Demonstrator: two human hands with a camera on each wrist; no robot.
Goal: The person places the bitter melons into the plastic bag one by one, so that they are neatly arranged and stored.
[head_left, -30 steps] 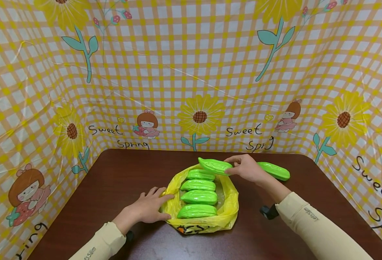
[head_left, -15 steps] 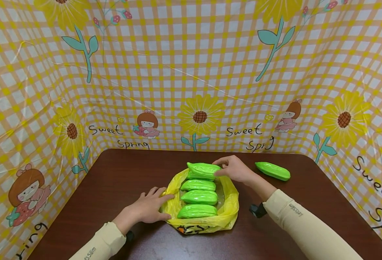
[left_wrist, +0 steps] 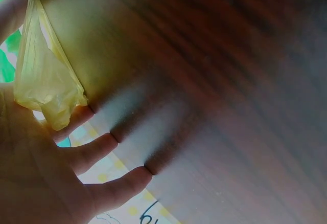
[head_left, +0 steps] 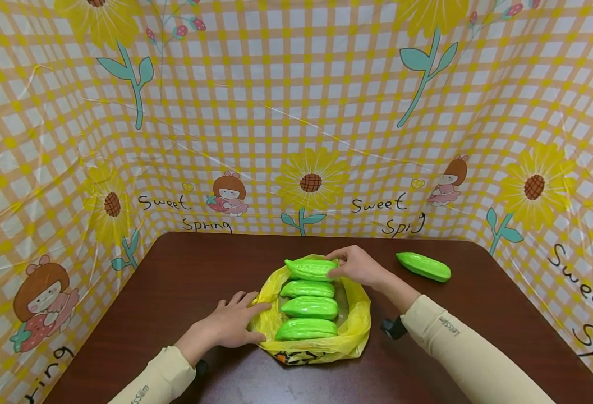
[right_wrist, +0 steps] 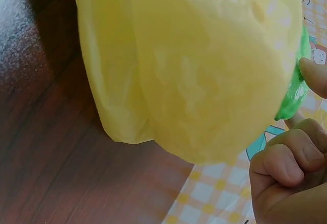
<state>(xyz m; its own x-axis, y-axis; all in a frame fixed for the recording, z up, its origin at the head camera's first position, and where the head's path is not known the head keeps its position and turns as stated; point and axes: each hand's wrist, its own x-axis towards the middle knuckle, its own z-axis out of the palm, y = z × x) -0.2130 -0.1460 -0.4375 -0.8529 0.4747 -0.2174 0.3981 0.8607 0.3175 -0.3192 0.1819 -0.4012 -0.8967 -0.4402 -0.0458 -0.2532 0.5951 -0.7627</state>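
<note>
A yellow plastic bag with its mouth turned wide stands on the table. Inside lie three bright green, glossy, ridged gourds in a row. At the row's far end, my right hand pinches another green gourd by its right end, low over the bag's far rim. In the right wrist view the bag hides most of this gourd; thumb and a finger are at its end. My left hand rests with spread fingers against the bag's left side. Yellow film lies by its fingers in the left wrist view.
One more green gourd lies on the dark brown table at the back right. A checked cloth with sunflowers hangs as a wall round the back and sides.
My right hand has carried the pinched gourd left and down, from above the bag's far right rim to the far end of the row. The left hand stays put.
</note>
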